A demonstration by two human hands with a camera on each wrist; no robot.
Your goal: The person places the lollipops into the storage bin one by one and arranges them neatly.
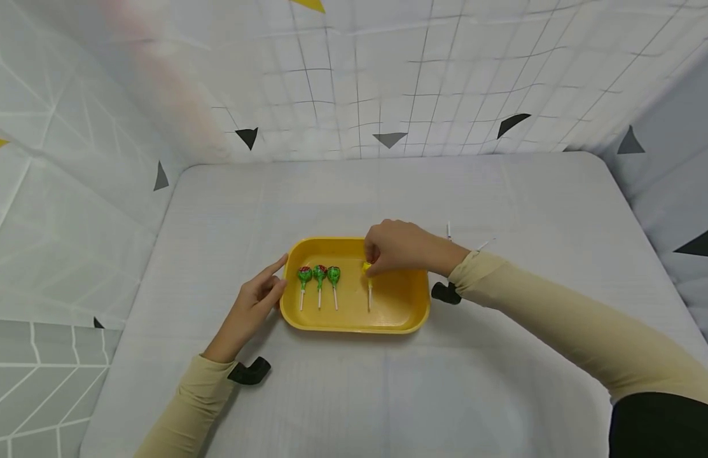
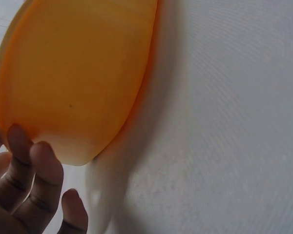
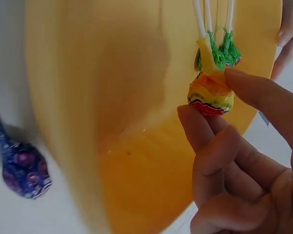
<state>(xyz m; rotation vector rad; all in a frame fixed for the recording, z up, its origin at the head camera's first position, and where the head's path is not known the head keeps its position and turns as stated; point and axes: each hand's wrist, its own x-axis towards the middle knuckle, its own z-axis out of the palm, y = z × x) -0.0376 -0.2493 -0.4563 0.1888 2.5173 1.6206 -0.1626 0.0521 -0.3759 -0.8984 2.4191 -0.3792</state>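
A shallow yellow tray [image 1: 354, 329] lies on the table, with three lollipops [image 1: 320, 273] in green wrappers side by side in its left half. My right hand [image 1: 408, 247] is over the tray; thumb and fingertips pinch the wrapped head of a yellow lollipop [image 3: 211, 95]. Its white stick points towards the tray's near side in the head view. At the tray's left end, my left hand [image 1: 252, 312] touches the rim with the index finger stretched along the corner. Loosely bent fingers [image 2: 46, 165] rest by the tray's outer wall in the left wrist view.
Just outside the tray, a lollipop in a dark blue and purple wrapper [image 3: 27, 170] lies on the white table [image 1: 331, 394]. Beyond my right wrist, two white sticks [image 1: 448, 230] show, their other ends hidden by the arm. Patterned white cloth [image 1: 354, 76] encloses the table behind.
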